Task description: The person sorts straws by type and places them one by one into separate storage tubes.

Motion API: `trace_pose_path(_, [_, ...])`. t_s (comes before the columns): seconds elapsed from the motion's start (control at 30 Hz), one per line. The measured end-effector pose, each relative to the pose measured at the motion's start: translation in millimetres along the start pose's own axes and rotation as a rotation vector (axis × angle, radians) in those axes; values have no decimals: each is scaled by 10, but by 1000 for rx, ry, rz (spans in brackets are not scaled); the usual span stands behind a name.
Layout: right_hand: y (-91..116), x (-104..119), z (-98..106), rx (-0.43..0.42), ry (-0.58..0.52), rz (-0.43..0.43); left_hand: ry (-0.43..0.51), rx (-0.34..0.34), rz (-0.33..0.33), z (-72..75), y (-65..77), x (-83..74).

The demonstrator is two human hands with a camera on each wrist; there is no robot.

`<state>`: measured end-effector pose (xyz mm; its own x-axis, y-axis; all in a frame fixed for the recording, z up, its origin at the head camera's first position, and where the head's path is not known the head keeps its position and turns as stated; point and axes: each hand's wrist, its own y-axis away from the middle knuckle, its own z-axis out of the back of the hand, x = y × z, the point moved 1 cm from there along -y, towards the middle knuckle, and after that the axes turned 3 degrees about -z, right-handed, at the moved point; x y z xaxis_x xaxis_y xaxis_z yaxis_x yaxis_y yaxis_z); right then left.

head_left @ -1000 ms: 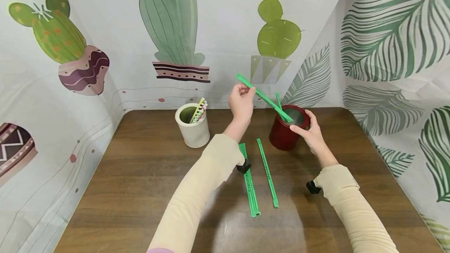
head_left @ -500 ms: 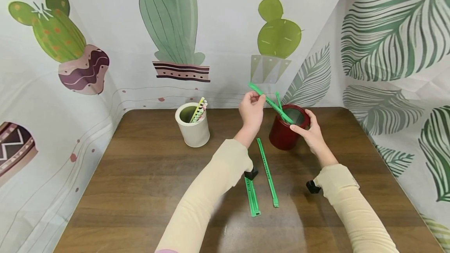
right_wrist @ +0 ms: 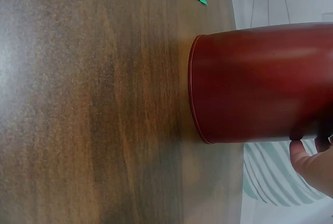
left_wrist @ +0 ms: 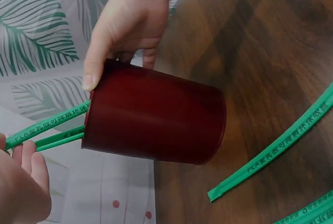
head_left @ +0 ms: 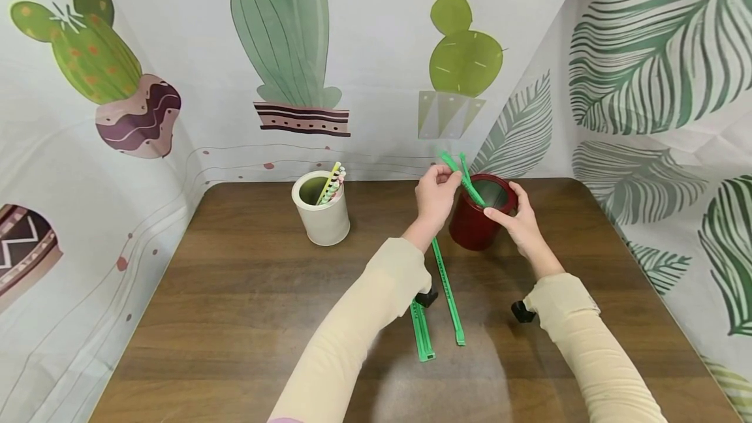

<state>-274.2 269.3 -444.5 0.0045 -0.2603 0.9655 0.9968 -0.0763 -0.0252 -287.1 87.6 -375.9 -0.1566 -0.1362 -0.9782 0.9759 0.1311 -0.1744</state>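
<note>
My left hand [head_left: 436,200] pinches a green wrapped straw [head_left: 470,189] near its upper end. The straw slants down, its lower part inside a dark red canister [head_left: 472,230] standing on the table. A second green wrapped straw [head_left: 463,163] leans in the same canister. In the left wrist view, printing shows on the held straw [left_wrist: 54,120]. My right hand [head_left: 521,224] holds the canister at its right rim, thumb at the front. On the table near my left wrist lie a single green wrapped straw [head_left: 449,296] and more green straws [head_left: 422,335], partly hidden by the sleeve.
A cream canister [head_left: 326,222] with several patterned straws [head_left: 333,185] stands to the left on the brown wooden table [head_left: 252,299]. Behind the table hangs a cloth [head_left: 376,51] printed with cacti and leaves.
My left hand has moved right and down toward the red canister, and the straw it pinches has gone deeper in. My right hand stays on the rim.
</note>
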Motion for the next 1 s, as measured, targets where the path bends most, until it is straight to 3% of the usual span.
trace_pose_path(0.5, [130, 225, -38, 5, -29, -21, -103, 112, 30, -38, 62, 203])
trace_pose_path(0.77, [107, 188, -33, 5, -30, -16, -156, 73, 23, 119, 58, 438])
trace_pose_path(1.0, [117, 204, -40, 11, -48, -14, -133, 66, 50, 255, 65, 614])
